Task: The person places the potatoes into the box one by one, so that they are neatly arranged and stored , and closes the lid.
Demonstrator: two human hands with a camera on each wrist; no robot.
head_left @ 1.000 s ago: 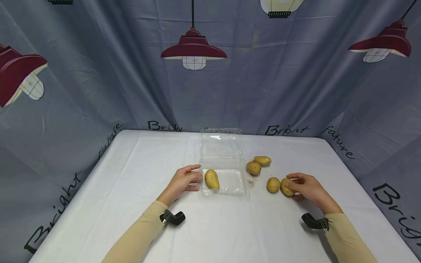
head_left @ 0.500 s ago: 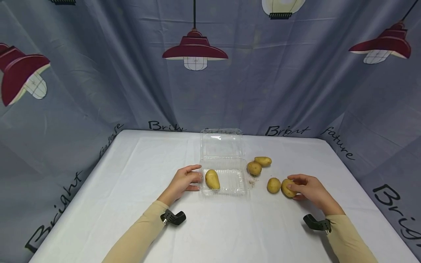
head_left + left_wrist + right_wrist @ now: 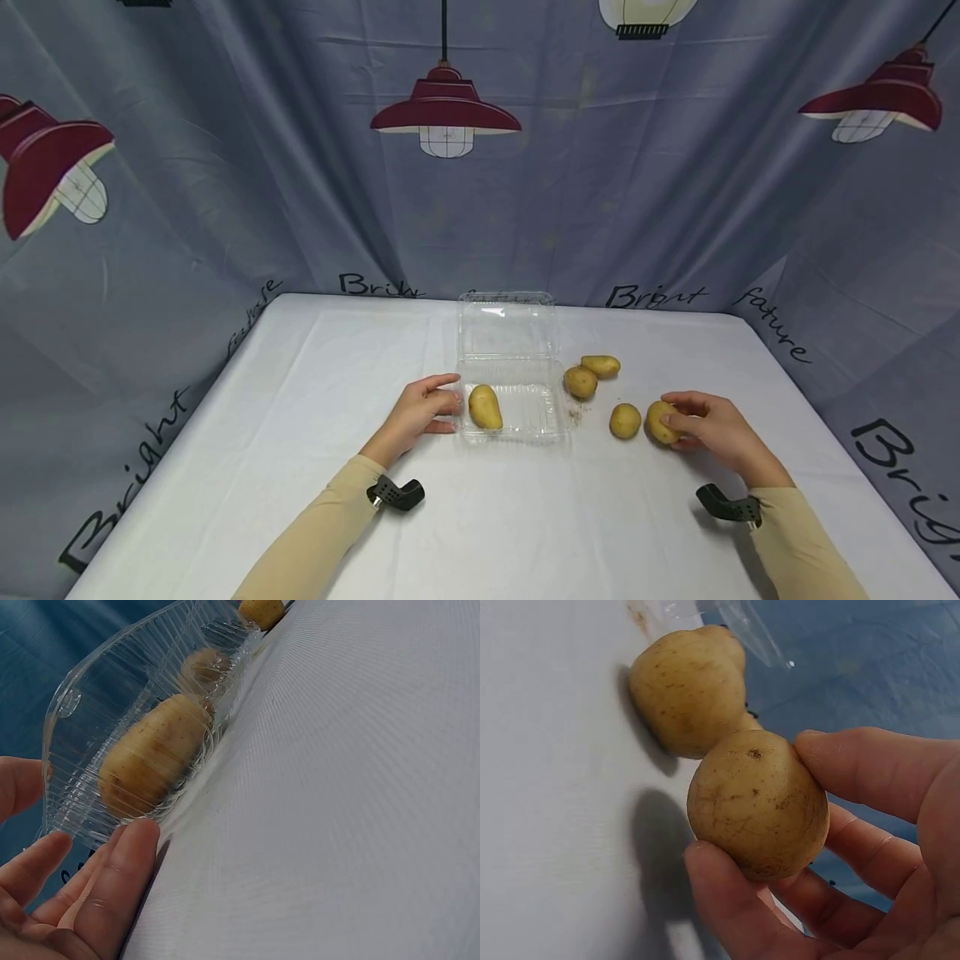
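Note:
In the head view a clear plastic clamshell box (image 3: 525, 412) stands with its lid (image 3: 506, 329) raised at the back. One potato (image 3: 485, 407) lies in its left part. My left hand (image 3: 420, 412) is at the box's left side, fingers extended, fingertips right at the clear wall; the left wrist view shows them close beside the potato inside (image 3: 154, 757). My right hand (image 3: 708, 429) grips a roundish potato (image 3: 757, 806) between thumb and fingers, its shadow falling on the cloth beside it. Just left of it rests another potato (image 3: 625, 421) on the white cloth.
Right of the box lie a round potato (image 3: 581, 382) and a longer potato (image 3: 601, 366), close together. Some brown crumbs (image 3: 575, 414) are scattered by the box's right edge. A blue-grey curtain (image 3: 480, 208) hangs behind the table (image 3: 525, 525).
My right hand has shifted slightly right with its potato, so a gap now shows between it and the neighbouring potato. The left hand keeps its place at the box.

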